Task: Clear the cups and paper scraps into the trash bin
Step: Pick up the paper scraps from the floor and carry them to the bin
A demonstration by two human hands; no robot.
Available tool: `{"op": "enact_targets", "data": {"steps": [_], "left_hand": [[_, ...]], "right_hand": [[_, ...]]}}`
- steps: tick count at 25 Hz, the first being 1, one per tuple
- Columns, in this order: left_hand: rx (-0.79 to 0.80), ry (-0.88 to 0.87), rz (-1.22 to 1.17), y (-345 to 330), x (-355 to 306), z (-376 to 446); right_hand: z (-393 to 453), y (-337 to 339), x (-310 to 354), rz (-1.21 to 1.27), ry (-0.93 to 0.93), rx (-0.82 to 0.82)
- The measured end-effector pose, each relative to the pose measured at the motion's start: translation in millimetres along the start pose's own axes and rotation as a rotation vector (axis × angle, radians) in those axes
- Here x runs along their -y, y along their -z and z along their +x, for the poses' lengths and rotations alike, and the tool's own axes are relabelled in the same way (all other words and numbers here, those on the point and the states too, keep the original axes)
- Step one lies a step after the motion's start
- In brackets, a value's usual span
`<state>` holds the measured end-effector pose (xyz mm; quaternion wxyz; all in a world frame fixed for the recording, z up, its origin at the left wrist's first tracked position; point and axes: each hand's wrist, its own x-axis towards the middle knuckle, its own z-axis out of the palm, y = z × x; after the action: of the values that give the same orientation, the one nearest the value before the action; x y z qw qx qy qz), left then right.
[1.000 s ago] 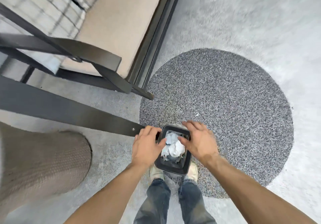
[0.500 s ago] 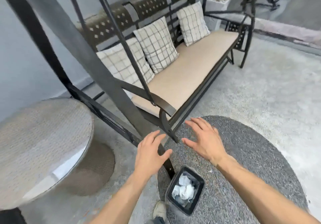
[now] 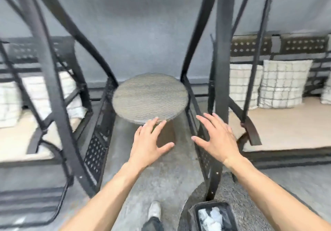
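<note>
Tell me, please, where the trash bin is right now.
In the head view, the trash bin sits on the floor at the bottom edge, right of centre, below the right forearm and right of the shoe.

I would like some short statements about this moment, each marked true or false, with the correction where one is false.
1. Both hands are empty, with fingers spread. True: the left hand and the right hand hold nothing.
2. The trash bin stands on the round table. False: the trash bin is on the floor, at the lower edge of the view.
3. White crumpled paper lies inside the bin. True.
4. Cups stand on the round table. False: nothing shows on top of the round table.
5. Checked cushions lie on the bench at the right. True.
</note>
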<state>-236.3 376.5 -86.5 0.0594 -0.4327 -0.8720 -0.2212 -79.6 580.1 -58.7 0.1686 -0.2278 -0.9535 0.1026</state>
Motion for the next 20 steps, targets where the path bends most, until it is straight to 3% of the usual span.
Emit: {"op": "enact_targets", "data": {"steps": [11, 20], "left_hand": [[-0.248, 0.526, 0.259, 153.3, 122.6, -189.7], [-0.361, 0.832, 0.332, 246.7, 182.7, -410.4]], "right_hand": [[11.1, -58.7, 230.6, 0.160, 0.586, 0.101], [-97.6, -84.2, 433.2, 0.233, 0.881, 0.204]]}}
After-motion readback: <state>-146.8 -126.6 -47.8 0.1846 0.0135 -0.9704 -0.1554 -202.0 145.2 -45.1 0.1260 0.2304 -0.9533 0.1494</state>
